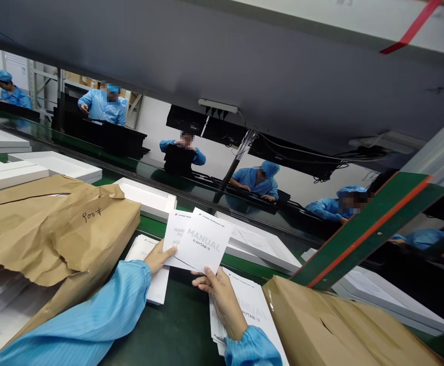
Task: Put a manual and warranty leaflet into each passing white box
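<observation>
Two white booklets are held up at the centre, overlapping. The front one is a manual (pixel 208 240) with grey "MANUAL" lettering; behind it, to the left, a warranty booklet (pixel 175 231) partly shows. My left hand (pixel 160 255) pinches the left edge of the warranty booklet between thumb and fingers. My right hand (pixel 222 295) grips the manual's lower edge. Below my right hand lies a stack of manuals (pixel 258 305). Another stack of white booklets (pixel 156 290) lies beneath my left hand, partly hidden by it.
A torn brown paper package (pixel 92 218) with papers inside stands at left, a brown package (pixel 321 315) at right. White box trays (pixel 145 195) line the green conveyor behind. A green post with an orange stripe (pixel 370 231) slants at right. Several people in blue work beyond.
</observation>
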Motion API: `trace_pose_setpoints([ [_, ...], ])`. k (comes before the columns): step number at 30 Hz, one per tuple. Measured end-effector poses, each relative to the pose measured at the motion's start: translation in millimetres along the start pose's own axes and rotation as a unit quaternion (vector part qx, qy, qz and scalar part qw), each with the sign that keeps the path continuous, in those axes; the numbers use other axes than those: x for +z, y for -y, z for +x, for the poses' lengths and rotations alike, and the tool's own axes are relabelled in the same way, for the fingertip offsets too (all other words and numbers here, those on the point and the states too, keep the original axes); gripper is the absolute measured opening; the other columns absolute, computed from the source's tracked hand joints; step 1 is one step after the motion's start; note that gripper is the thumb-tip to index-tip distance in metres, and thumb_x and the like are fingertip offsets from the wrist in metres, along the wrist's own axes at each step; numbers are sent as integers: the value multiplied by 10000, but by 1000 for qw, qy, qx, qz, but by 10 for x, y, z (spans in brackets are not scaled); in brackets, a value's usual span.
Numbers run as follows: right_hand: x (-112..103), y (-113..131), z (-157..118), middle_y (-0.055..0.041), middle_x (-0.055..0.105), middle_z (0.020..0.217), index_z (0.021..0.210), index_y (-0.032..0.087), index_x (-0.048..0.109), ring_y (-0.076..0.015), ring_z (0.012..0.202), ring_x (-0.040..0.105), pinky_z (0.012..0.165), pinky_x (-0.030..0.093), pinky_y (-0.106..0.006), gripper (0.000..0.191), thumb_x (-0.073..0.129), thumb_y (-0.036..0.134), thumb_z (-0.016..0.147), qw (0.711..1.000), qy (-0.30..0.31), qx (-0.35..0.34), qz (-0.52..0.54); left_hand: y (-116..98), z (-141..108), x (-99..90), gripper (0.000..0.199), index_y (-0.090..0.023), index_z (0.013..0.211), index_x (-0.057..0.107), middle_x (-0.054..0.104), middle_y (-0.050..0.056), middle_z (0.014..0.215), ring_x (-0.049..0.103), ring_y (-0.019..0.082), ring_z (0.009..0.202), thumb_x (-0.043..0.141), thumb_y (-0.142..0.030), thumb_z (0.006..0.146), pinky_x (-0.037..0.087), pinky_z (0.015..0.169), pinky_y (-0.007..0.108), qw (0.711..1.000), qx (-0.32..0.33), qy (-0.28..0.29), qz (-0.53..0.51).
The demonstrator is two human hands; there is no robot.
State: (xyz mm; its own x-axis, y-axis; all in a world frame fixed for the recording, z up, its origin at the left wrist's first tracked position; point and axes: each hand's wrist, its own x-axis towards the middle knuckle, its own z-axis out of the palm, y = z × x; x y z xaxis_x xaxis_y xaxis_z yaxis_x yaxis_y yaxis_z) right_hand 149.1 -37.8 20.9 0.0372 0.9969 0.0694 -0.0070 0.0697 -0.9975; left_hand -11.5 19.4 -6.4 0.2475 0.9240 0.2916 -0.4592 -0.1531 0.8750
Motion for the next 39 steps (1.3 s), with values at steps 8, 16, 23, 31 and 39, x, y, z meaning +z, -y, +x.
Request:
trace_pose_setpoints([
  [8,-10,-30,5,-59,611,686,852,131,467,-129,545,585,481,414,-205,333,502,418,687,1000,1,-1,14,-59,-6,29,608,-107,1086,436,521,122,1073,466,232,991,595,-391,573,336,875,355,999,-19,-21,20],
  [16,-9,-98,13,-51,607,667,884,131,457,-112,506,580,453,388,-183,331,480,407,703,999,3,-20,32,-120,-44,65,623,-103,1047,458,493,122,1110,455,232,1012,591,-440,539,357,869,343,995,-68,-45,55],
  [23,-11,-104,8,-49,605,648,939,117,458,-104,494,579,453,382,-174,356,471,391,712,999,17,-22,40,-159,-64,81,621,-134,1092,419,504,107,1100,456,225,1012,600,-397,559,351,881,361,993,-100,-49,50],
  [31,-2,-106,12,-38,593,623,880,119,473,-104,485,573,432,375,-170,345,476,414,701,998,-25,-45,39,-136,-62,88,575,-142,1039,464,544,88,1046,485,221,974,588,-424,554,358,865,346,993,-78,-59,69],
  [39,-5,-88,13,-23,571,604,850,127,462,-102,443,556,411,372,-183,362,454,455,696,997,-48,-66,13,-147,-119,155,365,-130,819,481,538,-7,395,471,134,357,480,-447,639,313,349,216,975,-75,-4,208],
])
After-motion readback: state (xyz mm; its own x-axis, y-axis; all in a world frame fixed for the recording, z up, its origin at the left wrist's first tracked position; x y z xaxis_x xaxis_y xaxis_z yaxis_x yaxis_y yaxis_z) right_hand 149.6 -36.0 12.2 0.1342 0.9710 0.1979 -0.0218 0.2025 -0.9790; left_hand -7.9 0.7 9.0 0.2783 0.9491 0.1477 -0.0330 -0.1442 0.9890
